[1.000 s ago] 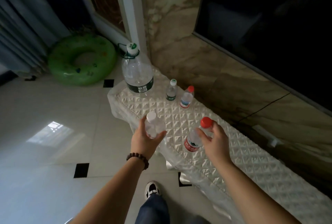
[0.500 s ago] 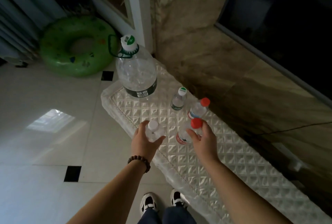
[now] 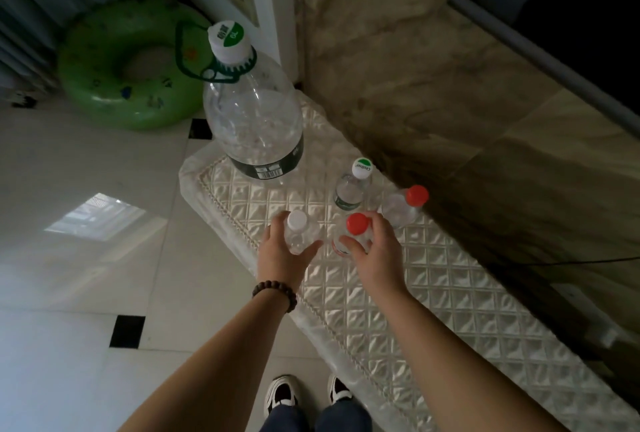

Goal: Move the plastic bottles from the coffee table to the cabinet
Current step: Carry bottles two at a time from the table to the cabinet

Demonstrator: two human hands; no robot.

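Note:
My left hand (image 3: pixel 280 255) is wrapped around a small clear bottle with a white cap (image 3: pixel 299 230), upright at the cabinet's front edge. My right hand (image 3: pixel 375 251) grips a clear bottle with a red cap (image 3: pixel 356 225) just to its right. Both bottles are low over the cabinet's quilted white cover (image 3: pixel 433 293); I cannot tell whether their bases touch it. Behind them stand a small green-capped bottle (image 3: pixel 351 189), another red-capped bottle (image 3: pixel 403 208) and a large clear jug with a green handle (image 3: pixel 252 120).
A marble wall (image 3: pixel 433 92) runs along the cabinet's far side. A green inflatable swim ring (image 3: pixel 131 64) lies on the tiled floor (image 3: pixel 86 258) to the left. My shoes (image 3: pixel 304 395) stand at the cabinet's front edge.
I have stepped closer to the cabinet. Both hands have carried their bottles forward and lower, towards the group of standing bottles.

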